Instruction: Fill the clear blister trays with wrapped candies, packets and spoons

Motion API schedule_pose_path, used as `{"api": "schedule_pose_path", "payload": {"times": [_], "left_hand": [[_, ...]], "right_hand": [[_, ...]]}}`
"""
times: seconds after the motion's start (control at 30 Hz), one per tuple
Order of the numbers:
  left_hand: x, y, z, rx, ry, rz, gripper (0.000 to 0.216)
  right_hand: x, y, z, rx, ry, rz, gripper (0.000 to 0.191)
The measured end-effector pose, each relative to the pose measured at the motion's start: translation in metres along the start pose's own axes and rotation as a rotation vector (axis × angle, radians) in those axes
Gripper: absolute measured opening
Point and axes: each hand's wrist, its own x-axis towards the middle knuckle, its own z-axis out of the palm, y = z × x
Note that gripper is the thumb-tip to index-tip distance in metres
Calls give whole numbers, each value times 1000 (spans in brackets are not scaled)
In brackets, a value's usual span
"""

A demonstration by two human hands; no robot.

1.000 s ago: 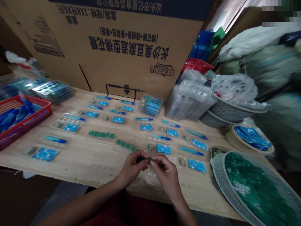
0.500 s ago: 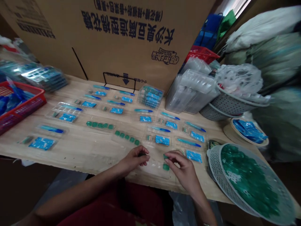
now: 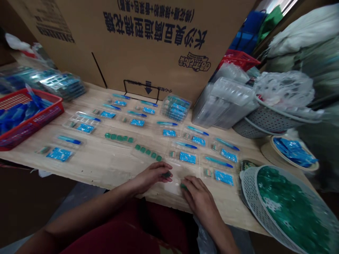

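Both of my hands rest near the front edge of a wooden table (image 3: 106, 169). My left hand (image 3: 152, 175) lies knuckles up, its fingertips pinching a small dark green piece (image 3: 166, 174). My right hand (image 3: 197, 195) is curled over a clear plastic blister tray (image 3: 173, 187) and presses a green piece (image 3: 183, 186) down at its fingertips. Just beyond the hands, two clear trays hold rows of green pieces (image 3: 147, 152).
Clear packs with blue pens and blue packets (image 3: 187, 157) lie in rows across the table. A white basket of green pieces (image 3: 291, 208) stands at the right, a red basket (image 3: 29, 118) at the left. A big cardboard box (image 3: 148, 46) stands behind, beside stacked clear trays (image 3: 225, 102).
My hands came apart and dropped from holding a green piece in the air to the tray on the table. My right hand moved toward me over the tray.
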Motion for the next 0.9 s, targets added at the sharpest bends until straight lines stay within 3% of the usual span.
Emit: {"api": "schedule_pose_path", "payload": {"times": [0.13, 0.33, 0.5, 0.67, 0.8, 0.9], "left_hand": [[-8, 5, 2, -161, -56, -41, 36], [-10, -5, 4, -182, -54, 25, 30], [-11, -5, 1, -73, -43, 29, 35], [-13, -3, 1, 216, -198, 225, 25], [-12, -2, -2, 247, -244, 175, 32], [-10, 0, -3, 235, -227, 124, 38]], "right_hand": [[13, -18, -5, 225, 116, 66, 18], [32, -35, 6, 388, 118, 51, 21], [32, -31, 3, 370, 29, -78, 18], [35, -29, -1, 564, 22, 80, 10], [35, -32, 4, 678, 63, 180, 12], [32, -37, 5, 629, 106, 151, 11]]}}
